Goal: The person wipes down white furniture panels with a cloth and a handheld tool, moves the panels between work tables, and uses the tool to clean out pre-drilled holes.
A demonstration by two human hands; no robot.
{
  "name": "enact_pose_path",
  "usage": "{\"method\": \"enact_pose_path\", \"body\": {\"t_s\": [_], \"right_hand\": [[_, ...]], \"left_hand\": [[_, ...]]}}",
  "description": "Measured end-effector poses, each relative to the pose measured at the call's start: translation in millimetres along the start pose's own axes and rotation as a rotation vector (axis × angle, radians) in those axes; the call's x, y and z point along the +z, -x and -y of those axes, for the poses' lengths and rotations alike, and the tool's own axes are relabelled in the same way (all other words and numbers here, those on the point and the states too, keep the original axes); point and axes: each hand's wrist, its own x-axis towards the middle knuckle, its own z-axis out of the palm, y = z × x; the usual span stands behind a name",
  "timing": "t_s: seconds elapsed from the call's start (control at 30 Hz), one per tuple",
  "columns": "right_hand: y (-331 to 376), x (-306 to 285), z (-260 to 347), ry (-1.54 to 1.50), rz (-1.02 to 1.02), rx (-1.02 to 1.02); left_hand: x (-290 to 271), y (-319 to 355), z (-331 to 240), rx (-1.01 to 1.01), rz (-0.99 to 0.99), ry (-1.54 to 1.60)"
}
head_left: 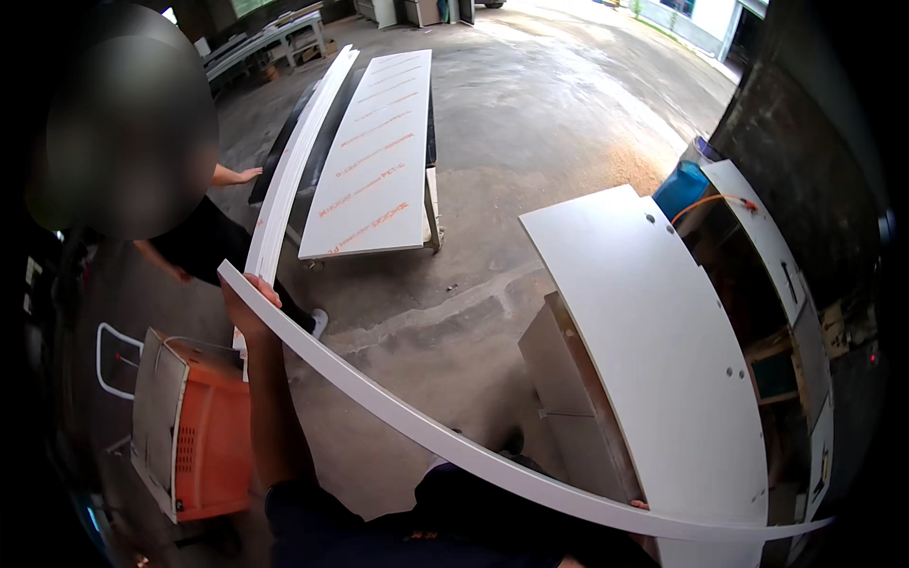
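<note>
I hold a long narrow white strip (417, 426) that runs from the left middle across to the lower right. My left hand (248, 308) grips its far left end, the fingers curled over the edge. Only the fingertips of my right hand (640, 506) show, behind the strip near its right end, beside a white panel (653, 350) that has several small holes. My dark-clothed body fills the bottom middle of the view.
Another person stands at the left with a hand (248, 174) on long white strips (295, 166) leaning by a large white board (374, 161) on a low trolley. An orange crate with cardboard (189, 435) sits at lower left. Wooden shelving (786, 312) stands at the right, on a concrete floor.
</note>
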Motion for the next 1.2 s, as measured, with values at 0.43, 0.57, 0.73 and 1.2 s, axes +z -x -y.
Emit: {"method": "enact_pose_path", "body": {"t_s": [0.43,0.57,0.73,1.2], "right_hand": [[-82.2,227.4,97.3,0.282,0.200,-0.095],[-117.2,349.6,104.3,0.371,0.302,-0.130],[-150.0,488.9,111.1,0.455,0.396,-0.145],[-330.1,874.4,70.0,0.677,0.743,0.069]], "left_hand": [[-141.9,-22.3,83.6,-0.140,-0.300,-0.033],[-211.4,-33.6,95.3,0.020,-0.450,-0.291],[-278.1,-61.1,73.9,0.295,-0.660,-0.430],[-151.2,-66.8,43.4,0.039,-1.299,-0.670]]}}
